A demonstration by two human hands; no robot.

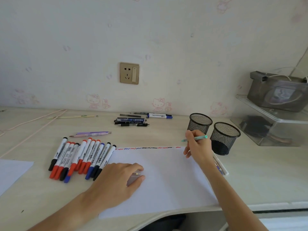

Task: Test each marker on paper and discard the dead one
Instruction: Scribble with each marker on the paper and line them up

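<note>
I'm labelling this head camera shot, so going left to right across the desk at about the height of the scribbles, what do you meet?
Row of markers → test scribbles along the paper's far edge → right hand holding a teal pen → nearer mesh pen cup → clear plastic box.

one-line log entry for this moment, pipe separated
right hand holds teal pen above paper | left hand holds clear cap | markers left

single head-worn wide-angle view, looking forward and down over the desk (166,137) (wall behind), hands close below
</note>
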